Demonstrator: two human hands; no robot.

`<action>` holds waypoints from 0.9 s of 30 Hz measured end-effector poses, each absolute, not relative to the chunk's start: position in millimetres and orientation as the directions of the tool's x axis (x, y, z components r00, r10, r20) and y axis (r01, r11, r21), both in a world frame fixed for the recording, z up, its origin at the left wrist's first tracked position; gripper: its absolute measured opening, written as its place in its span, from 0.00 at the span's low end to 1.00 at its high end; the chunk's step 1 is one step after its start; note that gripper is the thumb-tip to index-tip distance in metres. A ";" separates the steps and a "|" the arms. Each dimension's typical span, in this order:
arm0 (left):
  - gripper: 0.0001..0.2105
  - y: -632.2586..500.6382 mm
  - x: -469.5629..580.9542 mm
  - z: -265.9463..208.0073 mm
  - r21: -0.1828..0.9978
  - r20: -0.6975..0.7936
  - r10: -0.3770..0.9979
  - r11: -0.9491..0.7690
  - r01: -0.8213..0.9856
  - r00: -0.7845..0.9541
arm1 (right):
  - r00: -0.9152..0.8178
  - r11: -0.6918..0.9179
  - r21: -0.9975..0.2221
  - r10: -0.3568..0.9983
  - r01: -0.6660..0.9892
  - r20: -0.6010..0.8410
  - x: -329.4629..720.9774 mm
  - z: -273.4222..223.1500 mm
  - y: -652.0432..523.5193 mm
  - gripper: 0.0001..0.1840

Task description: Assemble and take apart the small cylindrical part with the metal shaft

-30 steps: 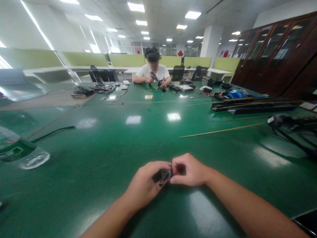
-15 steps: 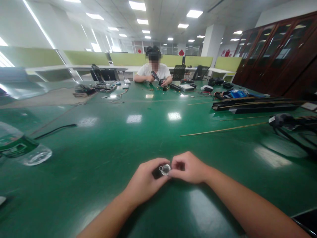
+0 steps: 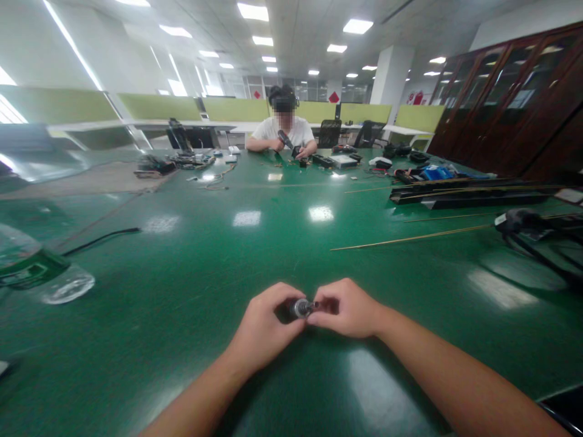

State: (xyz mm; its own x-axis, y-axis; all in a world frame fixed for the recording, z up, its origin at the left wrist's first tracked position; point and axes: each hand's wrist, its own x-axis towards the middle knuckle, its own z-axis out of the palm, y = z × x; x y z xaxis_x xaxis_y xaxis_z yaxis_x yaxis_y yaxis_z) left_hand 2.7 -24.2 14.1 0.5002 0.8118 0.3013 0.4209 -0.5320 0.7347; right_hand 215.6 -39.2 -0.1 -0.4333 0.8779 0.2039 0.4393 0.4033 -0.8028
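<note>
My left hand (image 3: 266,318) is closed around a small dark object with a round silvery end (image 3: 300,308), fingers on its far side and thumb on the near side. Most of its body is hidden in the palm. At that silvery end my right hand (image 3: 348,308) is closed in a pinch of thumb and forefinger. A small dark tip (image 3: 316,304) shows between the right fingertips; its kind is too small to make out. Both hands are low over the green table (image 3: 273,255).
A clear bottle with a green label (image 3: 40,268) lies at the left by a black cable (image 3: 104,239). Thin brass-coloured rods (image 3: 410,238) and black channels (image 3: 469,193) lie at the right. Across the table a person (image 3: 282,130) holds a dark tool (image 3: 286,140).
The round end has turned and shifted slightly left with my left hand, now showing ridged metal and a dark tip at the right fingertips. My right hand has barely moved.
</note>
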 end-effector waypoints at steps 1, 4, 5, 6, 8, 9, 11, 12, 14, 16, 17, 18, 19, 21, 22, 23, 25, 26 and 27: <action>0.07 -24.3 2.9 13.9 0.731 0.306 0.812 -0.535 0.424 0.497 | -0.434 0.407 -0.801 0.877 0.438 0.208 215.5 0.1 -39.4 0.12; 0.07 -25.0 2.8 14.5 0.714 0.326 0.801 -0.557 0.424 0.502 | -0.436 0.413 -0.803 0.874 0.430 0.216 215.5 1.4 -40.0 0.11; 0.07 -25.3 2.6 15.1 0.705 0.335 0.793 -0.569 0.423 0.509 | -0.437 0.416 -0.803 0.872 0.427 0.220 215.6 1.9 -40.1 0.11; 0.07 -25.6 2.3 15.7 0.695 0.341 0.785 -0.581 0.424 0.516 | -0.436 0.419 -0.802 0.871 0.424 0.225 215.8 2.4 -40.2 0.11; 0.07 -26.2 1.5 16.7 0.675 0.346 0.774 -0.598 0.432 0.530 | -0.436 0.429 -0.800 0.868 0.420 0.237 216.2 3.0 -40.0 0.11; 0.07 -26.3 1.1 16.9 0.668 0.344 0.773 -0.601 0.439 0.534 | -0.435 0.432 -0.798 0.868 0.420 0.240 216.4 3.0 -39.9 0.11; 0.08 -26.2 0.5 16.5 0.658 0.341 0.775 -0.601 0.453 0.532 | -0.429 0.431 -0.794 0.871 0.429 0.240 216.7 3.0 -39.7 0.11; 0.10 -26.1 0.2 16.0 0.654 0.342 0.778 -0.600 0.460 0.527 | -0.424 0.429 -0.790 0.873 0.437 0.239 216.9 2.9 -39.7 0.11; 0.13 -25.7 -0.3 14.7 0.645 0.352 0.780 -0.602 0.471 0.517 | -0.413 0.426 -0.782 0.879 0.454 0.238 217.0 2.8 -39.8 0.10; 0.14 -25.4 -0.5 13.6 0.640 0.364 0.778 -0.608 0.470 0.512 | -0.406 0.426 -0.775 0.882 0.466 0.240 217.1 2.7 -39.8 0.09; 0.14 -25.3 -0.5 13.2 0.641 0.367 0.777 -0.610 0.466 0.512 | -0.402 0.426 -0.772 0.883 0.471 0.242 217.1 2.5 -39.8 0.09; 0.13 -25.2 -0.4 12.9 0.642 0.369 0.774 -0.612 0.461 0.514 | -0.399 0.427 -0.769 0.884 0.475 0.245 217.1 2.4 -39.8 0.09; 0.13 -25.1 -0.3 12.6 0.644 0.369 0.772 -0.613 0.457 0.517 | -0.396 0.429 -0.768 0.884 0.476 0.248 217.1 2.2 -39.8 0.09; 0.12 -24.9 0.0 12.1 0.648 0.366 0.769 -0.615 0.449 0.524 | -0.396 0.428 -0.773 0.884 0.467 0.250 217.2 1.9 -39.7 0.09; 0.12 -24.8 0.0 11.8 0.650 0.364 0.767 -0.615 0.445 0.528 | -0.399 0.428 -0.777 0.882 0.461 0.249 217.3 1.8 -39.7 0.09; 0.11 -24.6 0.0 11.6 0.653 0.364 0.766 -0.616 0.440 0.531 | -0.403 0.430 -0.779 0.881 0.457 0.249 217.5 1.8 -39.7 0.09; 0.11 -24.4 -0.2 11.4 0.662 0.367 0.764 -0.615 0.429 0.530 | -0.410 0.442 -0.768 0.875 0.463 0.257 218.0 1.8 -39.5 0.08; 0.10 -24.4 -0.3 11.4 0.666 0.366 0.765 -0.614 0.424 0.530 | -0.413 0.452 -0.758 0.872 0.470 0.263 218.3 1.8 -39.4 0.08; 0.10 -24.4 -0.4 11.5 0.670 0.364 0.766 -0.610 0.423 0.529 | -0.416 0.462 -0.747 0.868 0.478 0.270 218.6 1.6 -39.2 0.08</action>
